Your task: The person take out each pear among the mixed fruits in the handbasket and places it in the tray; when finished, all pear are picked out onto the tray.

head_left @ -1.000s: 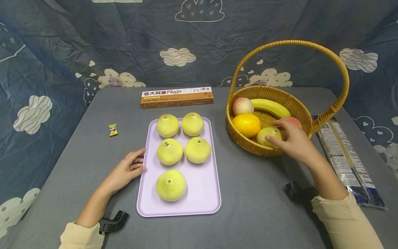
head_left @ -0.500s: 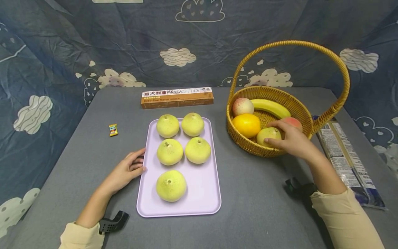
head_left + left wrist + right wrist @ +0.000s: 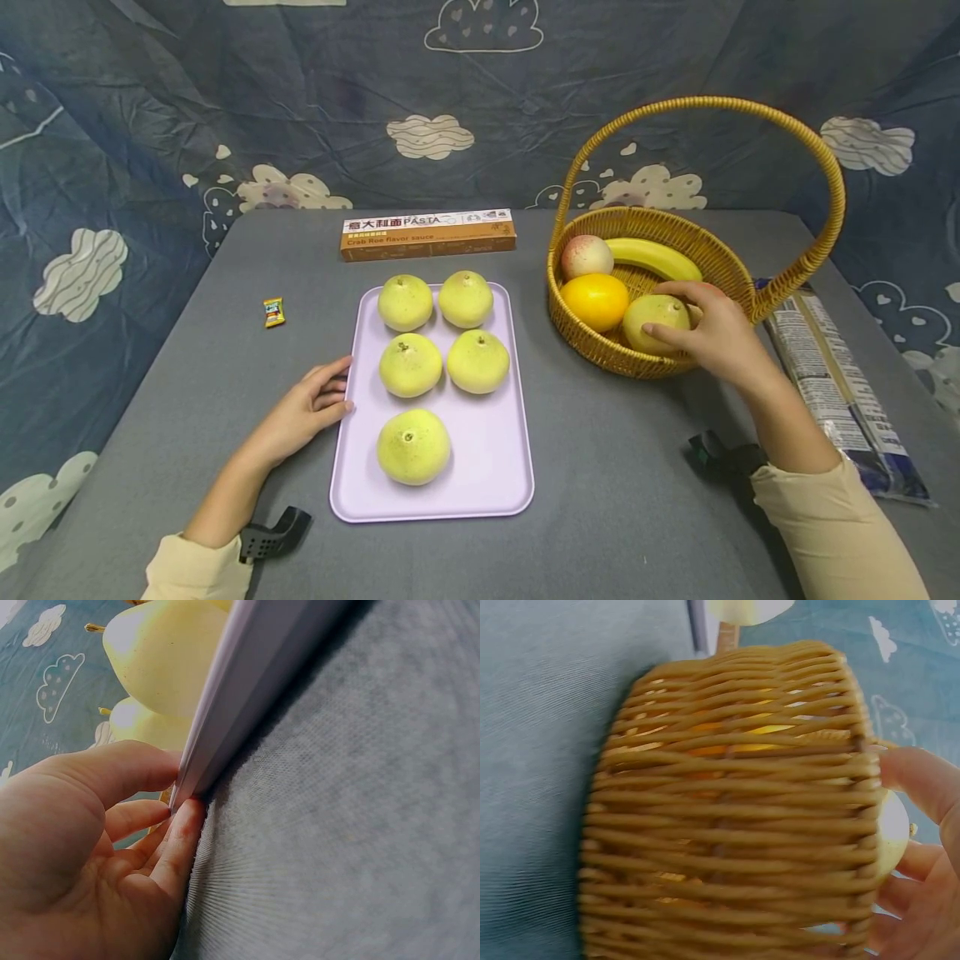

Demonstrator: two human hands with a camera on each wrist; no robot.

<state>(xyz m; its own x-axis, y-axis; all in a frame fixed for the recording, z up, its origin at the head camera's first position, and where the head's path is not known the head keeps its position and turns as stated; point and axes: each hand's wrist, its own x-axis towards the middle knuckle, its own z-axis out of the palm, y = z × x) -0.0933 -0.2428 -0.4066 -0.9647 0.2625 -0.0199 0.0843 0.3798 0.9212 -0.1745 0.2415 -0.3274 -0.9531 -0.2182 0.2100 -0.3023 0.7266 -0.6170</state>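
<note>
In the head view my right hand [image 3: 720, 337] grips a yellow-green pear [image 3: 654, 323] inside the wicker basket [image 3: 600, 348], thumb on the near side and fingers over the far side. In the right wrist view the basket wall hides most of that pear [image 3: 892, 832]. My left hand [image 3: 307, 408] rests against the left edge of a lilac tray [image 3: 491, 454]. The left wrist view shows the thumb and fingertips touching the tray rim [image 3: 214, 712]. Several similar pears [image 3: 410, 365] stand on the tray, two by two, with one alone at the near left.
The basket also holds a peach [image 3: 587, 257], a banana [image 3: 654, 257] and an orange-yellow fruit [image 3: 595, 302]; its tall handle [image 3: 705, 102] arches above. A pasta box [image 3: 427, 237] lies behind the tray, a small yellow packet [image 3: 273, 312] left, a long printed bag [image 3: 840, 387] right.
My right hand has closed round the pear in the basket and raised it slightly, shifting it a little to the right. The left hand and tray have stayed still.
</note>
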